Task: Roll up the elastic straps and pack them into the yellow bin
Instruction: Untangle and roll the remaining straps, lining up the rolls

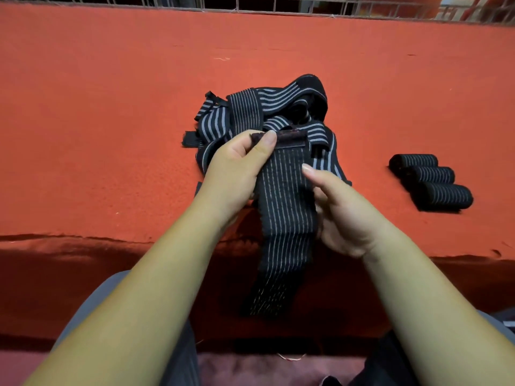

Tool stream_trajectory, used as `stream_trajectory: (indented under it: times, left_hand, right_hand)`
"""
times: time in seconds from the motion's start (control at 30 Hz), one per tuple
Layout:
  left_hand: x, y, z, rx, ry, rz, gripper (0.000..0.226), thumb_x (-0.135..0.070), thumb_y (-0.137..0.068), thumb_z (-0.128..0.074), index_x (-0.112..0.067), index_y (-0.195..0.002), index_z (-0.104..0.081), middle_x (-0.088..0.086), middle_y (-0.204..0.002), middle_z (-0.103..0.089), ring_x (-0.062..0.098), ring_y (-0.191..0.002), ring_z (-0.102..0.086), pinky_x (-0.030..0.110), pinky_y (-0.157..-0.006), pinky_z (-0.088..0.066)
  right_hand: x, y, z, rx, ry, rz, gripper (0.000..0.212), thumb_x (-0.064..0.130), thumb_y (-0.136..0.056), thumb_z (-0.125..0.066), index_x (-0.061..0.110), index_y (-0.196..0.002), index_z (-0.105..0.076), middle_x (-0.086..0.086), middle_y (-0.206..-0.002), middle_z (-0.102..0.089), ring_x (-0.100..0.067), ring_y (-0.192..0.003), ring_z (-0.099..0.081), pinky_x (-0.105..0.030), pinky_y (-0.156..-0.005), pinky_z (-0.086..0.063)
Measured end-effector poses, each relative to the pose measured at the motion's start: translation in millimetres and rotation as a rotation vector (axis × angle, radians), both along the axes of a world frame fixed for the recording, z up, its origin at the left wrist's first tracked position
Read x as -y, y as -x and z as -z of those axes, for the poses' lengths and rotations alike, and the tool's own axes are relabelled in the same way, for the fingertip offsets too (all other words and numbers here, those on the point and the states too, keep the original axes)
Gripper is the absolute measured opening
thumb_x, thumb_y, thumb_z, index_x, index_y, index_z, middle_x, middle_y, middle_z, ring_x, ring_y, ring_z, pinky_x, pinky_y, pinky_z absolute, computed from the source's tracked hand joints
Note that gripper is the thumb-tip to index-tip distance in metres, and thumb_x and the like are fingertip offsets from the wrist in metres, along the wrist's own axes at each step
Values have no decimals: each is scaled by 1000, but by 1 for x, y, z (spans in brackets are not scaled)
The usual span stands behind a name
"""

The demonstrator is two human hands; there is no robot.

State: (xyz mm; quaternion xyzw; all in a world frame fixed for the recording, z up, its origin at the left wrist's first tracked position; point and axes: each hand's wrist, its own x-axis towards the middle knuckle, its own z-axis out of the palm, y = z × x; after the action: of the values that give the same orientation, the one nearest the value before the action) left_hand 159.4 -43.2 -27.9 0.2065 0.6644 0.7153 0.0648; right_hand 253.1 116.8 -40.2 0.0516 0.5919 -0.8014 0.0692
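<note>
Between the hands, the strap (284, 207) ran near to far; the left hand (237, 174) pinched its far end, nearest for rolling. The right hand (342, 215) loosely held its right edge.

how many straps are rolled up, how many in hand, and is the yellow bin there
Rolled black striped elastic straps: 3
Unrolled black striped strap held in both hands: 1
Tangled pile of loose straps: count unclear
Yellow bin: 0, not in view
Total countable straps: 4

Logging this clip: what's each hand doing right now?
Left hand: closed, pinching the top end of the strap.
Right hand: closed on the same strap's right edge.
</note>
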Motion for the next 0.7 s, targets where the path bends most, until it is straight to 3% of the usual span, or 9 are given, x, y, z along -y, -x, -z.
stream_trajectory:
  times: [0.03, 0.1, 0.13, 0.27, 0.37, 0.43, 0.57, 0.7]
  left_hand:
    - [-2, -2, 1, 4, 15, 12, 19, -31, -110, -63, -15, -106, -74, -4, -77, -73, 7, -58, -62, 24, -50, -47]
    - [-5, -4, 4, 4, 38, 61, 19, -31, -109, -65, -15, -108, -76, 1, -84, -73, 17, -68, -63, 33, -61, -48]
    - [-6, -5, 5, -6, 46, 86, 18, -31, -109, -65, -17, -108, -76, 3, -88, -74, 20, -75, -65, 39, -67, -49]
    - [-8, -4, 12, -115, 70, 105, 16, -20, -110, -64, -20, -118, -78, 3, -113, -80, 12, -102, -71, 41, -96, -57]
    - [-11, -2, 17, -129, 79, 121, 19, -21, -109, -64, -26, -120, -78, 4, -121, -78, 18, -111, -71, 54, -109, -54]
    - [-13, -2, 19, -118, 87, 144, 18, -25, -108, -64, -31, -118, -78, 4, -121, -76, 21, -111, -70, 61, -109, -54]
    - [-17, -4, 21, -129, 75, 116, 19, -19, -107, -63, -32, -112, -76, 12, -112, -71, 16, -97, -63, 46, -92, -53]
    - [-20, -2, 23, -113, 80, 93, 19, -16, -104, -64, -29, -105, -77, 0, -96, -67, 18, -89, -59, 43, -84, -49]
  right_hand:
    - [0, 1, -2, -26, -7, 52, 31, 39, -103, -60, 18, -118, -76, 0, -106, -83, -13, -90, -78, -33, -78, -62]
    - [-1, 3, -4, -78, -57, 175, 20, 27, -110, -55, 15, -104, -69, 5, -76, -75, -7, -58, -68, -23, -51, -51]
    - [-4, 5, -2, -109, -84, 234, 15, 24, -110, -56, 14, -105, -67, 5, -72, -70, -6, -51, -61, -20, -45, -45]
    - [-14, 10, 7, -146, -126, 327, 15, 17, -106, -63, 19, -120, -67, -6, -85, -64, -14, -55, -55, -21, -41, -40]
    - [-15, 10, 9, -156, -99, 362, 17, 13, -106, -63, 20, -119, -73, -1, -83, -66, -13, -54, -56, -22, -40, -41]
    - [-15, 11, 11, -170, -95, 388, 21, 10, -106, -63, 22, -118, -75, -1, -84, -66, -11, -53, -56, -23, -41, -43]
    - [-17, 12, 13, -172, -86, 407, 22, 7, -105, -63, 22, -114, -76, -7, -91, -64, -11, -55, -54, -25, -45, -48]
    - [-20, 11, 14, -162, -60, 379, 22, 6, -103, -61, 19, -116, -74, -10, -94, -67, -17, -64, -55, -28, -51, -48]
